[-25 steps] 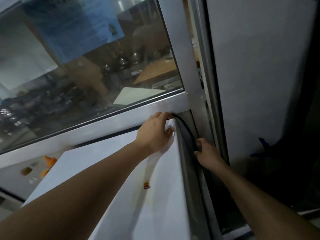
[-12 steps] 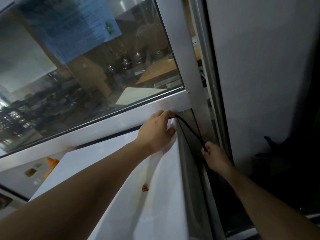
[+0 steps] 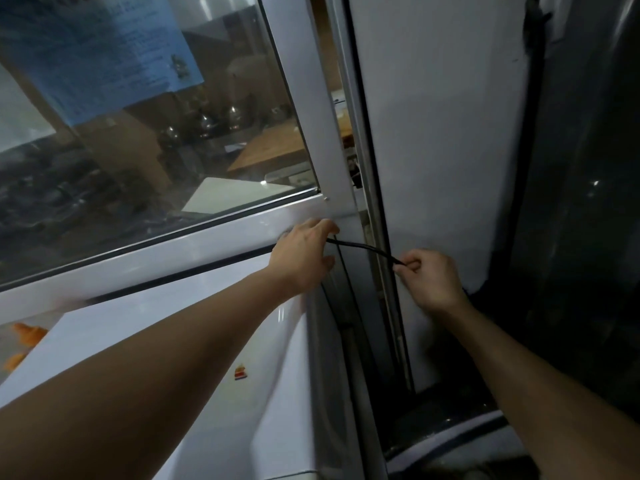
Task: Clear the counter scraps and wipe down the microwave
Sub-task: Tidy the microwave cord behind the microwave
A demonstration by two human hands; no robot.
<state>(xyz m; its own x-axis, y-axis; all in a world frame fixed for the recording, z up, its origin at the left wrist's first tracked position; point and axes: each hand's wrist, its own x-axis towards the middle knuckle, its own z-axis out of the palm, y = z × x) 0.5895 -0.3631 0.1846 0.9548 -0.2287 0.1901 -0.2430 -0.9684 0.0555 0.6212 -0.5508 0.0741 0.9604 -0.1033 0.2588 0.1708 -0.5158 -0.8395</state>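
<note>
Our right hand [image 3: 431, 278], which a moment ago was low beside the microwave [image 3: 194, 341], now pinches the black cord [image 3: 363, 247] and draws it taut from our left hand [image 3: 304, 259] gripping the back corner, so wiping waits.

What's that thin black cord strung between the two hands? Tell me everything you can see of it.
The black cord is thin, dark and looks rubbery or plastic-coated. It runs nearly taut, sloping slightly downward from the left hand, at the back corner of the white appliance, to the right hand, which pinches its end between curled fingers by the grey wall. Its far end is hidden behind the left hand, below the window frame. No plug is visible.
</note>
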